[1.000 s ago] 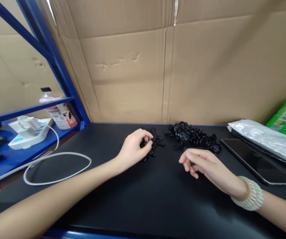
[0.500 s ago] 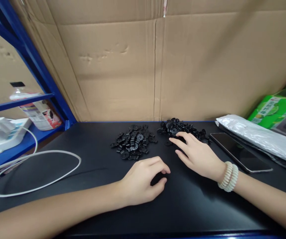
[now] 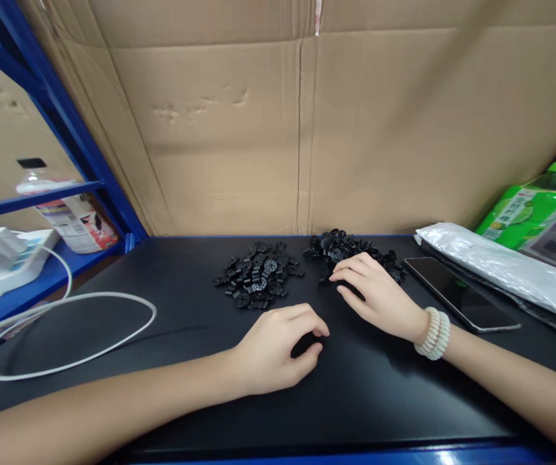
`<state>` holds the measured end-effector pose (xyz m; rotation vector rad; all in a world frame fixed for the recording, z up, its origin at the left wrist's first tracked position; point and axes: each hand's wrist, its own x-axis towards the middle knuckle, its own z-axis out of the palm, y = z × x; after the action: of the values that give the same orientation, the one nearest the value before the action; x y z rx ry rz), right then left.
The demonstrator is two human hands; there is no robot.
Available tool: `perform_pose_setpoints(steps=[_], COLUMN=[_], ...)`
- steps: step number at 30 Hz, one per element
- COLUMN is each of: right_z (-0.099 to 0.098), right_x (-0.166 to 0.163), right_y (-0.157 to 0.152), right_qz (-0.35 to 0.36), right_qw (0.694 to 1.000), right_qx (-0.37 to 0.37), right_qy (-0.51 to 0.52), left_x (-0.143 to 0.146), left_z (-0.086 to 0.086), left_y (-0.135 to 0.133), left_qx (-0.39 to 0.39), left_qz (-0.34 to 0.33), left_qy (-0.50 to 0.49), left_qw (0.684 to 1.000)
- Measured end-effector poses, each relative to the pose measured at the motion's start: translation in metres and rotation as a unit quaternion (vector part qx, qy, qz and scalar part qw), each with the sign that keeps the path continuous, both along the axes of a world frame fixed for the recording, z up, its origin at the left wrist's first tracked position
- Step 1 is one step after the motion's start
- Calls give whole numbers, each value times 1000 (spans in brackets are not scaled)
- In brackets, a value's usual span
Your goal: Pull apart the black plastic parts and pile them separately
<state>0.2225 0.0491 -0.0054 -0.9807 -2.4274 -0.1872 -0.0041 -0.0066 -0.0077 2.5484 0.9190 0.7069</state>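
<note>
My left hand (image 3: 285, 349) rests on the black tabletop (image 3: 181, 413). Its fingers curl loosely and a gap separates them from the thumb; nothing is held. Beyond it lies a heap of small black plastic pieces (image 3: 258, 274), some with round, perforated faces. To the right is a second heap of black round disc-like pieces (image 3: 336, 245). At this heap's near edge is my right hand (image 3: 377, 297), palm down, thumb apart from the bent fingers. Its fingertips reach a black piece at the edge; whether they touch it is hard to see. Two pale coil bands (image 3: 435, 334) circle the right wrist.
A phone (image 3: 459, 294) and a silvery plastic package (image 3: 505, 261) lie at the right, with a green pack (image 3: 524, 213) behind. At the left are a looped white cable (image 3: 152, 313), a bottle (image 3: 77, 226) and a blue rack (image 3: 113, 200). Cardboard (image 3: 219, 161) stands behind the table.
My right hand has drawn slightly left and its fingers have bent down toward a piece at the near edge of the right heap. My left hand has stayed nearly still.
</note>
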Motion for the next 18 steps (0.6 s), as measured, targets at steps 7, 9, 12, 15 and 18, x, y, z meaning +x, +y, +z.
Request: perform_pose_setpoints(steps=[7, 9, 12, 15, 18], right_z=[-6, -6, -4, -4, -7], right_x=[-7, -10, -14, -14, -14], right_y=[7, 6, 2, -2, -2], right_qz=[-34, -39, -29, -22, -34], right_qw=[997, 994, 991, 993, 994], right_qx=[25, 33, 50, 51, 43], right_qy=[-61, -99, -119, -104, -99], left_x=[2, 2, 2, 3, 3], left_z=[-1, -1, -1, -2, -2], left_y=[0, 0, 1, 1, 1], left_qx=[0, 0, 1, -2, -6], left_qz=[-9, -11, -12, -12, -7], left_qy=[2, 2, -2, -2, 1], left_qw=[1000, 1000, 1000, 1000, 1000])
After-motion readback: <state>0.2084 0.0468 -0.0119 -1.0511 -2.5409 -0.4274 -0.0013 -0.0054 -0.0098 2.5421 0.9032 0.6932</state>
